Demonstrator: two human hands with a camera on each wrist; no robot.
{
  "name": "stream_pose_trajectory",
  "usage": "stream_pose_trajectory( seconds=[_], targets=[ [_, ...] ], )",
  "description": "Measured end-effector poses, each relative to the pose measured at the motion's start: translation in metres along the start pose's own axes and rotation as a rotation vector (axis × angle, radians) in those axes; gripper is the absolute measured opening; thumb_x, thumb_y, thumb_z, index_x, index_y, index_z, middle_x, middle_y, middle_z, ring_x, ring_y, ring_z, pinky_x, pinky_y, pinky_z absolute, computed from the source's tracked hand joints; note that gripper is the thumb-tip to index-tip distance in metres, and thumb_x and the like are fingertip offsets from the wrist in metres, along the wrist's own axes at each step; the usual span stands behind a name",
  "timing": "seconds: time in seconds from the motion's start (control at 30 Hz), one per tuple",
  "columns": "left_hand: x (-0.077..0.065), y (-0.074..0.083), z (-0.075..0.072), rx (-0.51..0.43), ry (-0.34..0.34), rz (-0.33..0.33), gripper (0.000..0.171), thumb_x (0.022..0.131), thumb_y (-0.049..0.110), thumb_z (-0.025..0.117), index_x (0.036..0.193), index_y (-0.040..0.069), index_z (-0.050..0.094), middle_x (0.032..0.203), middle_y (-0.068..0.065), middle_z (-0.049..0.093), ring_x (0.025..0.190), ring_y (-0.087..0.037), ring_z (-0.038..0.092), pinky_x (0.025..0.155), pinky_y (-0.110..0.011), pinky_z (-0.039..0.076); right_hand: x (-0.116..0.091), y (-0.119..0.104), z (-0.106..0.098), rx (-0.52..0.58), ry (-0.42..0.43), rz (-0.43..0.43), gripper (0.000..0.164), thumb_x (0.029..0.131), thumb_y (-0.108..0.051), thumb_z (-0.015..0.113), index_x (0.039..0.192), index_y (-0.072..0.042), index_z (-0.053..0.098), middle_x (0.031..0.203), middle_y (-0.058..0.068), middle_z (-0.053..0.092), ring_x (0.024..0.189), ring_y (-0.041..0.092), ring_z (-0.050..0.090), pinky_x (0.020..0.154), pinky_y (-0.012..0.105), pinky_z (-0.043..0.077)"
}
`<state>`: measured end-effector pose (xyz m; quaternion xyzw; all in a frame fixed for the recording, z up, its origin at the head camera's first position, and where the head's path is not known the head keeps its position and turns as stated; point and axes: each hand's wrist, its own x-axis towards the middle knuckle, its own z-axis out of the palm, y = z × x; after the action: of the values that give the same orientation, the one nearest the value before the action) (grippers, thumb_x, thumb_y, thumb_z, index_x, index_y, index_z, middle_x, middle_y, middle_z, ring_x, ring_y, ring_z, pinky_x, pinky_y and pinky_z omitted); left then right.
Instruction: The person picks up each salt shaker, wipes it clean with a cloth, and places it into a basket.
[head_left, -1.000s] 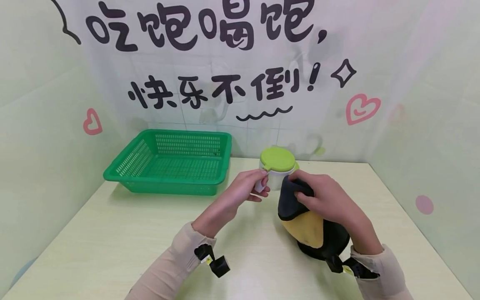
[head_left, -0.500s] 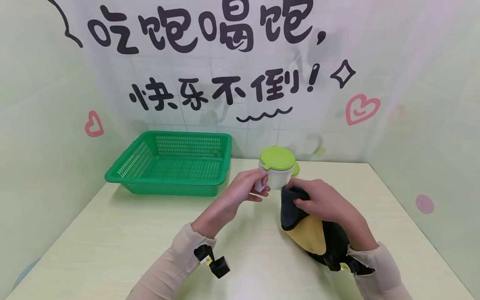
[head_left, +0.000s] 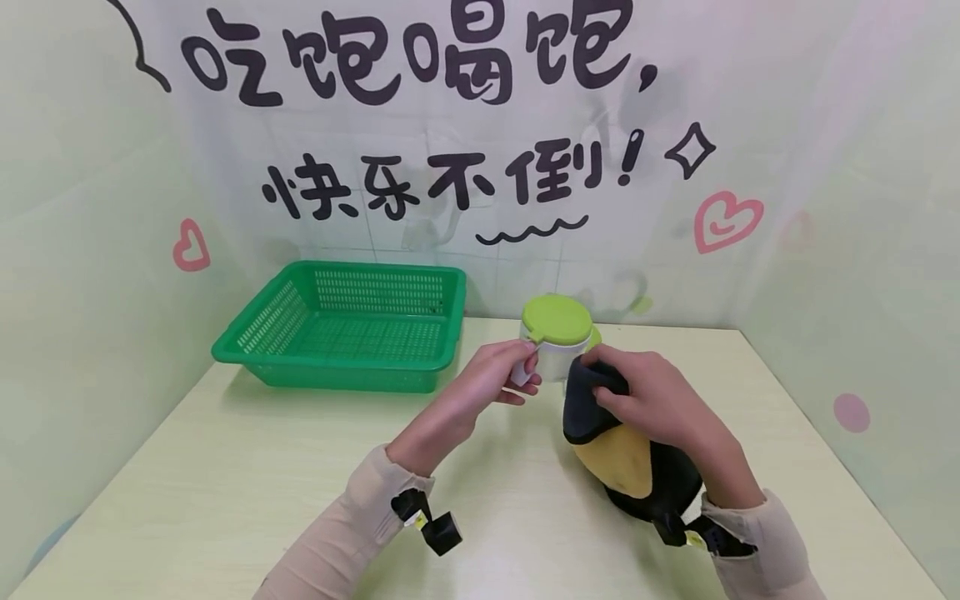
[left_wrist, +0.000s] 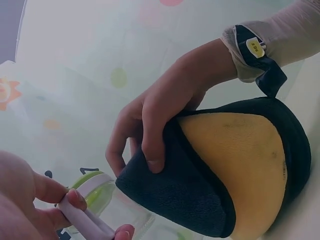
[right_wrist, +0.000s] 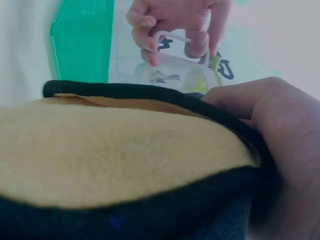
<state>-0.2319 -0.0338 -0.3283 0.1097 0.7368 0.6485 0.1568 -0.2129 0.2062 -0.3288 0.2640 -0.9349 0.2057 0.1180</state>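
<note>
My left hand (head_left: 483,375) pinches the white handle (left_wrist: 86,219) of a clear jar (head_left: 557,361) with a lime-green lid (head_left: 557,319), which stands upright near the back of the table. On the right, my right hand (head_left: 654,394) grips a folded two-sided cleaning cloth (head_left: 613,460), navy on one face and yellow on the other, edged in black. The cloth's navy fold (left_wrist: 172,192) is pinched between thumb and fingers close to the jar's near right side; whether it touches the jar I cannot tell. Faint dark smudges mark the yellow face. The cloth's lower part hangs down toward the table.
A green perforated plastic basket (head_left: 337,372) stands at the back left of the pale wooden table (head_left: 300,475). Behind it hangs a white printed backdrop (head_left: 420,225), with side panels left and right.
My right hand drew the cloth slightly toward me, then moved it back up toward the jar. The left hand stays on the handle, and the jar keeps its place.
</note>
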Motion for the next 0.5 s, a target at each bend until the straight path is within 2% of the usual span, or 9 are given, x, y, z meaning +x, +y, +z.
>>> stream_pose_trajectory(
  seconds=[0.1, 0.2, 0.3, 0.5],
  targets=[
    [0.0001, 0.0005, 0.0007, 0.001, -0.002, 0.004, 0.031, 0.107, 0.032, 0.043, 0.088, 0.010, 0.054, 0.085, -0.002, 0.064, 0.081, -0.015, 0.065, 0.076, -0.029, 0.055, -0.0012, -0.0017, -0.0028, 0.008, 0.051, -0.019, 0.031, 0.090, -0.009, 0.071, 0.120, -0.017, 0.067, 0.103, 0.003, 0.076, 0.083, 0.016, 0.064, 0.080, 0.043, 0.054],
    [-0.0004, 0.0017, 0.0010, 0.000, 0.002, 0.000, 0.031, 0.107, 0.031, 0.043, 0.087, 0.011, 0.054, 0.085, -0.002, 0.064, 0.082, -0.017, 0.067, 0.076, -0.029, 0.056, -0.0015, -0.0022, -0.0043, 0.015, 0.068, -0.030, 0.031, 0.090, -0.008, 0.070, 0.119, -0.016, 0.067, 0.104, 0.003, 0.076, 0.084, 0.016, 0.064, 0.080, 0.043, 0.054],
    [-0.0009, 0.0027, 0.0011, -0.003, 0.007, -0.002, 0.030, 0.107, 0.030, 0.043, 0.086, 0.011, 0.054, 0.085, -0.003, 0.064, 0.085, -0.020, 0.068, 0.076, -0.029, 0.056, -0.0012, -0.0024, -0.0043, 0.021, 0.053, -0.027, 0.031, 0.090, -0.008, 0.070, 0.120, -0.016, 0.067, 0.102, 0.003, 0.076, 0.083, 0.015, 0.063, 0.080, 0.042, 0.053],
    [-0.0015, 0.0031, -0.0003, -0.014, 0.011, -0.010, 0.031, 0.107, 0.031, 0.043, 0.086, 0.011, 0.054, 0.085, -0.002, 0.065, 0.081, -0.016, 0.067, 0.075, -0.027, 0.056, 0.0004, -0.0017, -0.0021, 0.035, -0.010, -0.007, 0.029, 0.090, -0.009, 0.070, 0.119, -0.015, 0.068, 0.101, 0.001, 0.074, 0.083, 0.014, 0.061, 0.080, 0.039, 0.053]
  ],
)
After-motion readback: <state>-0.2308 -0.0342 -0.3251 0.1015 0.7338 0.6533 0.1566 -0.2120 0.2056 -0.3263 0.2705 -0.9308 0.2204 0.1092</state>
